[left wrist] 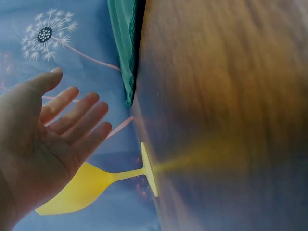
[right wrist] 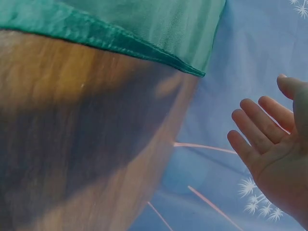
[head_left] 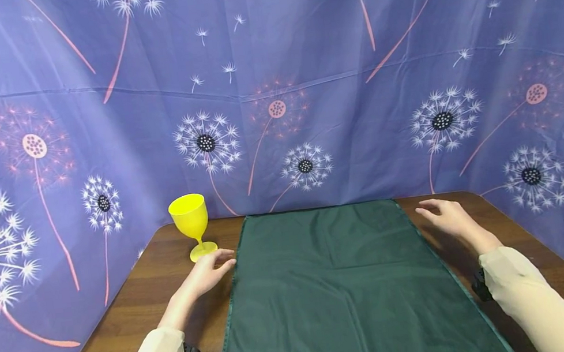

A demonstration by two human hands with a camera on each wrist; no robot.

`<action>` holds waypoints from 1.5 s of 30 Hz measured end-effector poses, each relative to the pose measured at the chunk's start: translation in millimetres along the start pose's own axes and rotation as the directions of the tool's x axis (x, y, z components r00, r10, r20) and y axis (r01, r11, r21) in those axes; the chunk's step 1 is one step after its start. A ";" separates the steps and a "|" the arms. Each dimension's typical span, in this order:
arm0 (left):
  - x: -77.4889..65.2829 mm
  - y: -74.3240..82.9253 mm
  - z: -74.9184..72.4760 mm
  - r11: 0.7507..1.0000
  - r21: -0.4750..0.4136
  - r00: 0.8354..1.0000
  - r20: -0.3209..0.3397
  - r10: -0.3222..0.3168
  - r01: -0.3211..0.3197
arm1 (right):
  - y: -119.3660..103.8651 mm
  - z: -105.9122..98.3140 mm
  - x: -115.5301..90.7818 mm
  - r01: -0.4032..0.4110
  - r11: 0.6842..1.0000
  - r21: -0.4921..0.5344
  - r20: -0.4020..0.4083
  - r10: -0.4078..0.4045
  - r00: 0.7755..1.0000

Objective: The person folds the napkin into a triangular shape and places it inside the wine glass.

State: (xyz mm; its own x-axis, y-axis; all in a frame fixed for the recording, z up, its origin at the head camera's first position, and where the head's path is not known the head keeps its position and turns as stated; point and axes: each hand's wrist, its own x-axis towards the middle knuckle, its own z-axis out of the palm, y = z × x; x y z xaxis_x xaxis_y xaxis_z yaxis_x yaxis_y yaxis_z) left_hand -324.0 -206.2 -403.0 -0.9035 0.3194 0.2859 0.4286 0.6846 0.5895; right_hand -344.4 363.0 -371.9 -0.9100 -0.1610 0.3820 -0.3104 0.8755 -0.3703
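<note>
Spread flat over the middle of the table lies a dark green cloth (head_left: pixel 326 287). My left hand (head_left: pixel 210 272) hovers by its left edge with relaxed, slightly bent fingers and nothing in them. Just behind that hand, a yellow goblet (head_left: pixel 190 216) stands upright on the wood; in the left wrist view the hand hides part of the goblet's bowl (left wrist: pixel 79 195). On the other side, my right hand (head_left: pixel 451 219) is held above the wood beside the cloth's far right corner. Its fingers are loosely extended and empty, as the right wrist view also shows of the hand (right wrist: pixel 276 144).
Brown wooden table (head_left: pixel 125 316) shows along both sides of the cloth. A blue curtain (head_left: pixel 337 106) with dandelion prints hangs right behind the table's far edge and along both sides.
</note>
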 end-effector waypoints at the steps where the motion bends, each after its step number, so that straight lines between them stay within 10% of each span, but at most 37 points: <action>1: 0.6 -0.1 0.6 1.000 -0.004 1.000 0.007 0.007 -0.007 | -0.3 0.9 1.3 0.000 1.000 0.003 0.001 0.000 1.000; 45: 11.1 -10.0 9.3 1.000 0.004 0.978 0.210 0.004 -0.005 | 20.9 46.2 44.8 -0.079 0.994 0.072 0.117 0.070 0.991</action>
State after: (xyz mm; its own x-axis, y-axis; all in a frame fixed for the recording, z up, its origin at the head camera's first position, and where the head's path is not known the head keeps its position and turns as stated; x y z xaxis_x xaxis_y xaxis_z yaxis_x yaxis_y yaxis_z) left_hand -338.4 -203.4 -412.7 -0.8834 0.4521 0.1233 0.4326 0.6858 0.5852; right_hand -404.3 353.0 -401.6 -0.9555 -0.1516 0.2532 -0.2566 0.8503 -0.4595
